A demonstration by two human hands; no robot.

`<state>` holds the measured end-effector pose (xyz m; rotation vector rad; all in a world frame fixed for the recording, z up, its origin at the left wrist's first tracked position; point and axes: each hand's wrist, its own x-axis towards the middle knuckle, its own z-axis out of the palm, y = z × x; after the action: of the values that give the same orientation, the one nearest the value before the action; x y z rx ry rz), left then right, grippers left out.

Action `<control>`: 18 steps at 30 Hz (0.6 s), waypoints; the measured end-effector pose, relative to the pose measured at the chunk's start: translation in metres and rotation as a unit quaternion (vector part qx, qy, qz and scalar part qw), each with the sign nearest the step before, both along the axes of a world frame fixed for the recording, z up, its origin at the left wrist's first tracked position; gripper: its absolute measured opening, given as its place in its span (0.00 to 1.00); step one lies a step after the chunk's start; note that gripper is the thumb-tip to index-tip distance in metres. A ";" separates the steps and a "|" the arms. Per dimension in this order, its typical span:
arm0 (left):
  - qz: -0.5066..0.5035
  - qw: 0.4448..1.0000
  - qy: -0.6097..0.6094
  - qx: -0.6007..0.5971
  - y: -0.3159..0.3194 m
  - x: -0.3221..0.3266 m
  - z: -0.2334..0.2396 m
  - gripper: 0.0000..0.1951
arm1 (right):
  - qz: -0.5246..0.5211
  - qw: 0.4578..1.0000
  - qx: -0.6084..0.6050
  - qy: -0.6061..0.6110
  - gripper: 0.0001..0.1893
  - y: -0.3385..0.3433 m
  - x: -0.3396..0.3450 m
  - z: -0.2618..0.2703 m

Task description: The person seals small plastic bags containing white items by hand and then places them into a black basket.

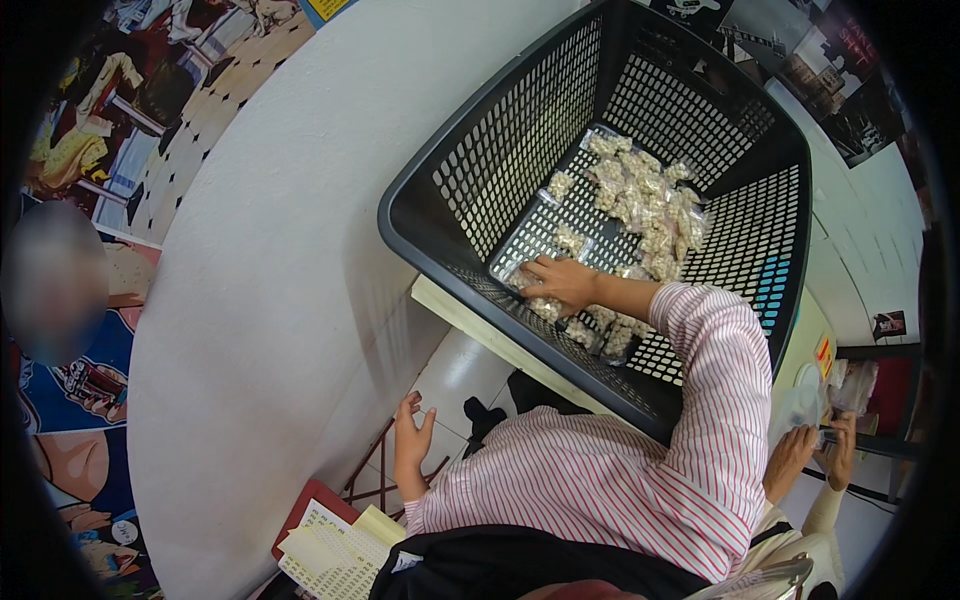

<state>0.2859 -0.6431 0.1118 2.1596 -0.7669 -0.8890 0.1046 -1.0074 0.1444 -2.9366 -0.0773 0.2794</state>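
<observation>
A large black perforated plastic basket (480,289) stands before me. Small clear plastic bags of pale, nut-like pieces (652,199) lie heaped on its floor, with more of them along the near side. My right hand (562,283) reaches into the basket, fingers down on a small bag (521,279) near the left corner; whether the fingers grip it is hidden. Outside the basket, over the floor at lower left, my left hand (414,435) is held up with its fingers apart and nothing in it.
The basket rests on a pale table (517,360). Sheets of printed yellow stickers (337,555) lie on a red seat (304,502) at lower left. At the right, another person's hands (795,454) are near plastic containers (801,405). A white wall (247,300) rises on the left.
</observation>
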 end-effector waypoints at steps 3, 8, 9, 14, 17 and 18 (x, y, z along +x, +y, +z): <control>-0.003 1.000 -0.003 -0.002 0.000 0.000 -0.001 0.23 | -0.018 1.000 0.004 0.006 0.36 0.002 0.005 0.002; 0.002 1.000 -0.011 -0.007 0.005 0.002 -0.006 0.23 | -0.085 0.996 -0.009 -0.007 0.33 -0.002 0.012 0.009; 0.003 1.000 -0.012 -0.010 0.006 0.002 -0.003 0.23 | -0.104 0.994 0.014 0.001 0.32 -0.006 0.012 0.011; 0.011 1.000 -0.013 -0.014 0.018 0.000 0.001 0.23 | -0.162 0.982 0.101 0.010 0.22 -0.031 0.010 0.031; -0.009 1.000 -0.015 -0.010 0.025 0.004 0.001 0.23 | -0.166 0.973 0.148 -0.063 0.18 -0.053 -0.003 0.030; -0.012 1.000 -0.016 -0.011 0.028 0.005 0.000 0.23 | -0.172 0.969 0.156 -0.085 0.17 -0.056 -0.004 0.037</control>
<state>0.2907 -0.6153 0.1122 2.1547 -0.8147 -0.8568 0.1002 -1.0634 0.1818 -2.5934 0.3304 -0.0368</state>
